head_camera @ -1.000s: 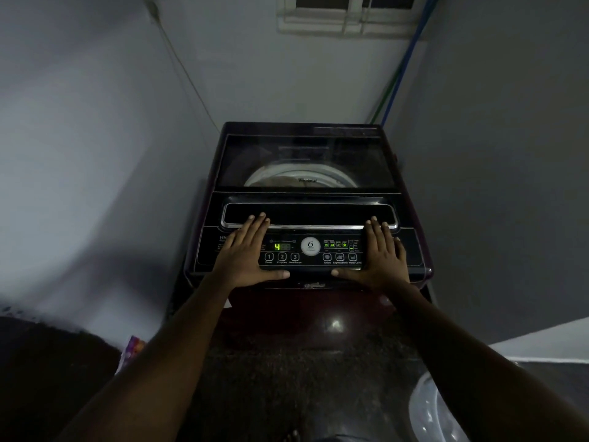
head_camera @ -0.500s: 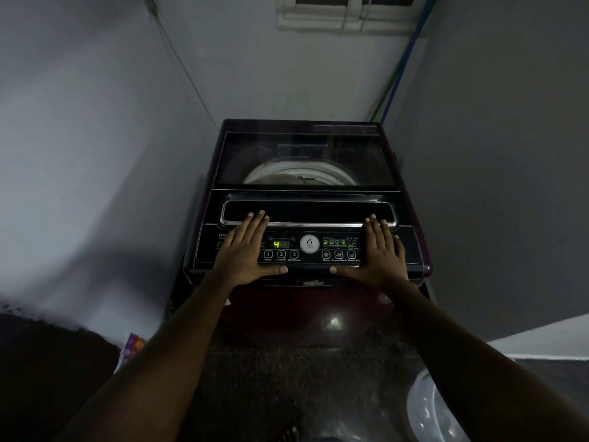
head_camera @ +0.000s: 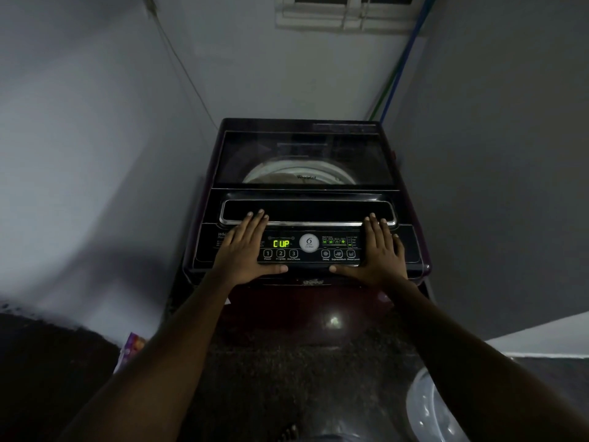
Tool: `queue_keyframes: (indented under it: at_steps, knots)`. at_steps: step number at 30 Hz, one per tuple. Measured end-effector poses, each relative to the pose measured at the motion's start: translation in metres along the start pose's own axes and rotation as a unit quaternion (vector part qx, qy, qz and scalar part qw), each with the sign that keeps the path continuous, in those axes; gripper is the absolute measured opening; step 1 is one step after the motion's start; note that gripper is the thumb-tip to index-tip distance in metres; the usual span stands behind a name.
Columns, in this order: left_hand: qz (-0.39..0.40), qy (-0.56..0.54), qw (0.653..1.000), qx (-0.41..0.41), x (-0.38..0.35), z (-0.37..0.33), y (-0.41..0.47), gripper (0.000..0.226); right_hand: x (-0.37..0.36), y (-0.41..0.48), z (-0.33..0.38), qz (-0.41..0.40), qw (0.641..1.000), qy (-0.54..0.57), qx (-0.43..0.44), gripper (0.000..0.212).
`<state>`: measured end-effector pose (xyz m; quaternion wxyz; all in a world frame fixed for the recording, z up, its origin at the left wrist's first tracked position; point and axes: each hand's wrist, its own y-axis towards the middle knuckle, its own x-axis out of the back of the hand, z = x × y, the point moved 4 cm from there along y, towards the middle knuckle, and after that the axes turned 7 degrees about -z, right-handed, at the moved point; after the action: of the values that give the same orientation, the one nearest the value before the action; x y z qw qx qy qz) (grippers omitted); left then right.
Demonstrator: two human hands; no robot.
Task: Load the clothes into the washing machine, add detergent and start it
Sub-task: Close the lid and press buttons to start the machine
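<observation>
A dark top-loading washing machine (head_camera: pixel 306 295) stands in a narrow corner, its glass lid (head_camera: pixel 302 154) closed over the pale drum rim. The lit control panel (head_camera: pixel 309 248) shows green characters reading "CUP" and several small green lamps. My left hand (head_camera: pixel 245 250) lies flat on the panel's left side, fingers straight, thumb along the front edge. On the right side my right hand (head_camera: pixel 379 253) lies flat the same way. No clothes can be made out through the lid.
Grey walls close in on both sides. Blue and green hoses (head_camera: pixel 398 65) run up the back right corner below a window (head_camera: pixel 347 11). A colourful packet (head_camera: pixel 132 346) leans by the left wall, and a white plastic tub (head_camera: pixel 430 409) sits at the lower right on the dark floor.
The display has switched from a "4" to "CUP". Both hands stay flat on the panel in the same places.
</observation>
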<state>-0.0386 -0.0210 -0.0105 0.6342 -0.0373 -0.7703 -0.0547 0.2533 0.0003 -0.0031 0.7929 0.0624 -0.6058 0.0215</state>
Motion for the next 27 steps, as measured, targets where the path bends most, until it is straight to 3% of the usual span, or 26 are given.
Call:
queue_keyframes:
  at_steps: [27]
  knots:
    - [0.008, 0.0, 1.0, 0.002, -0.0009, 0.0, -0.0007, 0.13, -0.0004, 0.0001, 0.0001, 0.001, 1.0, 0.004, -0.001, 0.144]
